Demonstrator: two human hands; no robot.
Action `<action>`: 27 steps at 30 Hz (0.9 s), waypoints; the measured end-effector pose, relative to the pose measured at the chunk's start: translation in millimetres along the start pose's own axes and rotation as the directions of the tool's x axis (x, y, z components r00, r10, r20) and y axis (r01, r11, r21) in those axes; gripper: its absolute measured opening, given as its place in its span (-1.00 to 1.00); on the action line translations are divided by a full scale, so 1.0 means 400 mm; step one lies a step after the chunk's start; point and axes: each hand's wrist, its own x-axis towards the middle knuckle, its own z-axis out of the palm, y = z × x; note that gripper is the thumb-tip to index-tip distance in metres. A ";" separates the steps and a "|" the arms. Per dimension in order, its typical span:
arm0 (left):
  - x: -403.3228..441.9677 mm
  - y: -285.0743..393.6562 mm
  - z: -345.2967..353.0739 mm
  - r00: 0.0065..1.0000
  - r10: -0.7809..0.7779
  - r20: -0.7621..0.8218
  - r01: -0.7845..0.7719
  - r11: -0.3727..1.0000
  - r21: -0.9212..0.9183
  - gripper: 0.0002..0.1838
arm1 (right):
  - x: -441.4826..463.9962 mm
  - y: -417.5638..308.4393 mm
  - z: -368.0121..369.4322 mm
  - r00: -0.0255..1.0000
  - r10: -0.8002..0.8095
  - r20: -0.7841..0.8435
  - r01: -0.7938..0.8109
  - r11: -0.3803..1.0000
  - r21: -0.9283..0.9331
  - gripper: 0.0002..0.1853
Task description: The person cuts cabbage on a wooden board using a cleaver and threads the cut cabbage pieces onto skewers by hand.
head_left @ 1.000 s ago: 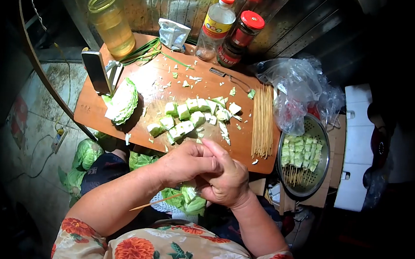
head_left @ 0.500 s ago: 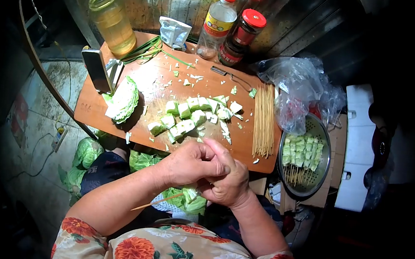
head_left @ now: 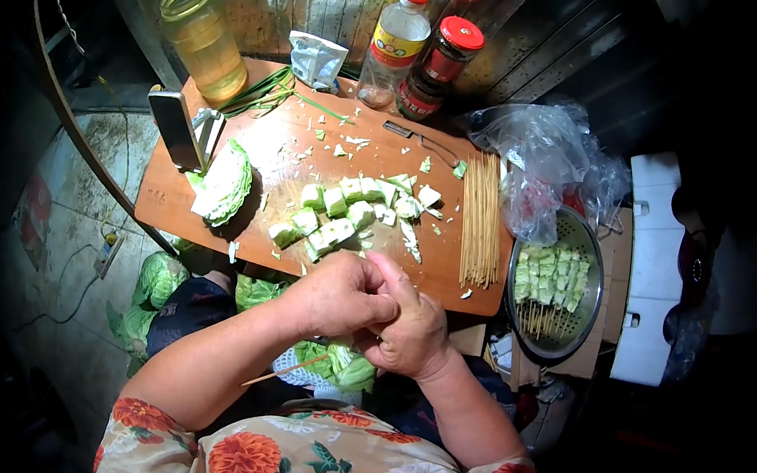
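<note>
My left hand [head_left: 345, 294] and my right hand [head_left: 408, 330] are closed and pressed together over my lap, in front of the board's near edge. Between and below them is a cabbage skewer, mostly hidden by my fingers. The bare end of its thin wooden stick [head_left: 283, 372] pokes out to the lower left. Green cabbage [head_left: 350, 368] shows just under the hands; which part is on the stick I cannot tell. Just beyond my hands, cut cabbage chunks [head_left: 337, 202] lie on the wooden board [head_left: 300, 155]. A bundle of bamboo skewers [head_left: 482, 222] rests at its right end.
A metal colander [head_left: 550, 343] at the right holds finished cabbage skewers [head_left: 553, 279]. A cut cabbage half [head_left: 225, 184] and a propped phone [head_left: 176, 129] stand on the left. Behind are a jar of yellow liquid [head_left: 207, 45], a bottle [head_left: 395, 47], red-lidded jars [head_left: 446, 59] and plastic bags [head_left: 536, 155].
My hands stay pressed together and shift only slightly, with the right fingers and thumb moving a little. The stick's bare end has moved slightly.
</note>
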 end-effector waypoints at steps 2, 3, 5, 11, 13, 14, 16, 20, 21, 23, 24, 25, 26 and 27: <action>-0.004 0.013 -0.006 0.973 0.094 -0.212 -0.029 0.956 0.291 -0.86 | 0.007 0.000 -0.017 0.994 -0.093 0.051 0.100 0.981 -0.164 -0.46; 0.004 -0.003 -0.010 0.912 0.211 -0.352 -0.060 0.918 0.393 -0.83 | 0.008 0.000 -0.024 0.978 -0.173 0.115 0.201 0.927 -0.317 -0.59; 0.015 -0.016 -0.048 0.888 0.232 -0.397 -0.122 0.951 0.284 -0.82 | 0.003 -0.001 -0.018 0.983 -0.158 0.096 0.182 0.920 -0.347 -0.78; 0.005 0.002 -0.050 0.928 0.317 0.195 -0.338 0.937 0.085 -0.75 | -0.004 0.017 -0.001 0.951 -0.257 0.173 0.288 0.938 -0.191 -0.90; 0.000 0.019 -0.056 0.942 0.235 0.241 -0.274 0.951 0.141 -0.73 | -0.006 0.023 0.000 0.945 -0.269 0.187 0.300 0.940 -0.164 -0.90; -0.010 0.045 -0.061 0.945 0.195 0.261 -0.274 0.909 0.314 -0.72 | -0.006 0.026 0.001 0.939 -0.281 0.199 0.310 0.941 -0.137 -0.91; -0.006 0.034 -0.058 0.937 0.236 0.258 -0.321 0.873 0.367 -0.71 | -0.004 0.027 0.000 0.931 -0.295 0.213 0.323 0.940 -0.109 -0.92; 0.000 0.030 -0.049 0.907 0.329 0.264 -0.417 0.789 0.450 -0.70 | -0.006 0.027 0.003 0.949 -0.234 0.212 0.241 0.970 -0.008 -0.96; 0.003 0.025 -0.045 0.907 0.329 0.264 -0.417 0.789 0.451 -0.70 | -0.008 0.029 0.005 0.961 -0.197 0.195 0.190 0.980 0.055 -0.96; 0.013 0.004 -0.029 0.827 0.536 0.167 -0.553 0.725 0.411 -0.74 | -0.012 0.037 0.006 0.975 -0.141 0.174 0.126 0.987 0.096 -0.95; 0.018 -0.005 -0.023 0.827 0.537 0.168 -0.554 0.724 0.412 -0.74 | -0.013 0.039 0.006 0.984 -0.084 0.158 0.062 0.988 0.138 -0.93; 0.024 -0.013 -0.017 0.793 0.596 0.124 -0.584 0.687 0.432 -0.76 | -0.010 0.035 0.002 0.984 -0.084 0.157 0.062 0.989 0.138 -0.93; 0.028 -0.020 -0.013 0.754 0.652 0.081 -0.610 0.649 0.455 -0.78 | -0.002 0.029 -0.006 0.980 -0.083 0.182 0.054 0.986 0.157 -0.92; 0.031 -0.026 -0.011 0.754 0.652 0.081 -0.610 0.649 0.455 -0.78 | 0.001 0.024 -0.012 0.975 -0.083 0.208 0.046 0.983 0.176 -0.91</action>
